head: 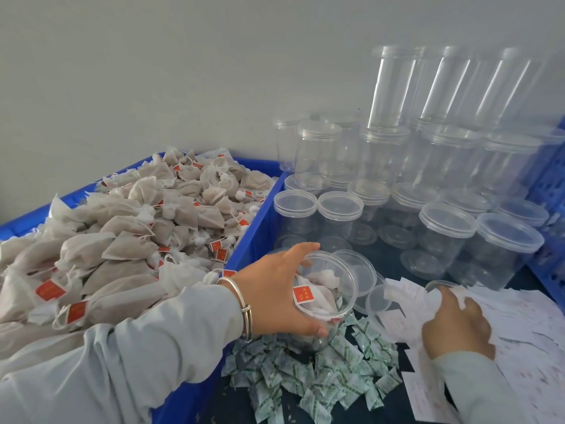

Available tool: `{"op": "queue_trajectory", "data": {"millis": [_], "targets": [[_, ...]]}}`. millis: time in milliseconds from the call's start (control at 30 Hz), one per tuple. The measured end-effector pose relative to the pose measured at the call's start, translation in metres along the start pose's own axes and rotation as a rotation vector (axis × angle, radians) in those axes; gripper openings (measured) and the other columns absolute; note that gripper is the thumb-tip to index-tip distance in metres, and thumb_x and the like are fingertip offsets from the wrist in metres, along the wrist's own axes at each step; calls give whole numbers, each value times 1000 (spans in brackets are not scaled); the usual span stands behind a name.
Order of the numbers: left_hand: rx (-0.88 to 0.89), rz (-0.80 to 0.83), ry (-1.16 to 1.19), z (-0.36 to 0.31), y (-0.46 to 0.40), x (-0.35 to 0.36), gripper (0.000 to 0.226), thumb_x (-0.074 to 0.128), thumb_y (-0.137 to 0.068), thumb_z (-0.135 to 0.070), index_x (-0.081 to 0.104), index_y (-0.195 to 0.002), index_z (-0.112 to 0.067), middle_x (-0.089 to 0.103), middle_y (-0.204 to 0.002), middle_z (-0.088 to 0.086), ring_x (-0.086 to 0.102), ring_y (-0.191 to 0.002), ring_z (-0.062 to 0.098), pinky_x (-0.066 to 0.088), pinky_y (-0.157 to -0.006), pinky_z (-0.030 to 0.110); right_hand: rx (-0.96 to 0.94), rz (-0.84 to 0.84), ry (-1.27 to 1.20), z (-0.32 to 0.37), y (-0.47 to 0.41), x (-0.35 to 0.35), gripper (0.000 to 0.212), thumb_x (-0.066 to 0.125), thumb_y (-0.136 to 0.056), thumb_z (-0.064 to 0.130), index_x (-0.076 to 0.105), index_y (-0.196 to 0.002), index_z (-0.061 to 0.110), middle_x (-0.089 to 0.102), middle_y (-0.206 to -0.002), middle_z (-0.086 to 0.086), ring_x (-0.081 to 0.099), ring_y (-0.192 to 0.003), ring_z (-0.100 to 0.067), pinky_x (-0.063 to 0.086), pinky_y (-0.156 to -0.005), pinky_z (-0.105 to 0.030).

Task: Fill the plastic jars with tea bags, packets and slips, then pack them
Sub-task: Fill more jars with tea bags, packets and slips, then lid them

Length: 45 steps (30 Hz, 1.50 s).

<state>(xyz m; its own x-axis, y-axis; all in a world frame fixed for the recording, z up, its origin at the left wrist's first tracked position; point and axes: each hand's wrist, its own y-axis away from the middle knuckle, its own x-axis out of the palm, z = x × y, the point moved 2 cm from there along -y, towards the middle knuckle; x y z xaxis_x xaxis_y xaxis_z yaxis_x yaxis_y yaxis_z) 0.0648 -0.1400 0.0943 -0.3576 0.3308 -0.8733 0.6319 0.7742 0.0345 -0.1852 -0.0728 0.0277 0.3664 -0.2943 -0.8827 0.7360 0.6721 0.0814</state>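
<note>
Gripping the tilted jar [327, 289], mouth facing up-right, left hand [275, 289]; right hand [458, 319] pinching slips [406, 298].

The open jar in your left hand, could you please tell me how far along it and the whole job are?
Done: the open jar already holds tea bags. In hand: the left hand grips that jar while the right hand gathers paper slips. Left: many capped empty jars are unfilled, the crate of tea bags is heaped, and green packets lie loose.
</note>
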Motion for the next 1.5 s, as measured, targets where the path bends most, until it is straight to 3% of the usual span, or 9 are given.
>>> {"op": "queue_trajectory", "data": {"millis": [100,367,500,600,833,1033,1200,1333,1500], "targets": [[1,2,-4,0,0,0,110,62,-40,-76,3,-130,-55,46,-136,-14,47,-121,8,41,-103,32,64,62,41,-9,-8,-5,64,44,-92,7,21,-150,20,13,-156,-14,14,-142,-34,22,-113,-45],[13,14,-16,-1,1,-1,110,65,-44,-75,5,-134,-52,45,-137,-13,46,-122,8,40,-103,30,-91,6,-72,-8,-12,2,58,48,-89,-7,40,-143,13,24,-154,-12,30,-137,-33,29,-111,-39],[15,14,-28,-1,1,0,109,68,-47,-73,5,-134,-52,45,-137,-13,46,-122,8,40,-104,30,-83,-102,-258,-8,-12,0,56,52,-81,-18,55,-131,7,36,-141,-14,47,-120,-36,38,-103,-38],[14,8,-30,0,1,0,109,71,-50,-71,4,-134,-52,45,-136,-14,46,-122,8,41,-103,30,-70,-146,-331,-6,-10,-2,57,49,-79,-22,58,-127,7,37,-134,-15,51,-110,-35,39,-97,-35],[18,11,-27,0,0,-1,109,71,-50,-70,6,-135,-51,46,-136,-14,46,-122,7,40,-103,30,-93,-217,-402,-4,-8,-9,45,60,-85,-9,60,-126,10,42,-131,-17,53,-85,-24,42,-96,-38],[19,12,-33,0,1,-1,110,72,-51,-70,7,-137,-49,46,-137,-14,47,-122,8,40,-103,29,-159,-337,-376,-6,-10,-9,34,47,-92,-9,65,-118,4,54,-120,-24,53,-105,-40,41,-96,-41],[19,11,-37,0,1,-1,109,72,-51,-69,6,-136,-50,45,-137,-13,46,-122,8,40,-103,29,-197,-352,-415,-7,-11,-8,29,47,-94,-5,65,-115,2,61,-112,-24,54,-104,-39,42,-97,-42],[21,9,-42,0,1,-1,108,72,-51,-70,5,-135,-51,45,-137,-14,46,-122,8,40,-103,29,-168,-490,-516,-9,-8,-12,31,44,-95,-4,63,-119,1,53,-118,-27,50,-108,-41,39,-98,-43],[24,3,-45,1,0,0,108,73,-53,-68,6,-136,-50,44,-137,-14,46,-123,8,39,-102,28,-140,-560,-597,-12,-9,-14,23,48,-96,4,65,-109,-3,54,-116,-25,49,-107,-37,39,-94,-38]]}}
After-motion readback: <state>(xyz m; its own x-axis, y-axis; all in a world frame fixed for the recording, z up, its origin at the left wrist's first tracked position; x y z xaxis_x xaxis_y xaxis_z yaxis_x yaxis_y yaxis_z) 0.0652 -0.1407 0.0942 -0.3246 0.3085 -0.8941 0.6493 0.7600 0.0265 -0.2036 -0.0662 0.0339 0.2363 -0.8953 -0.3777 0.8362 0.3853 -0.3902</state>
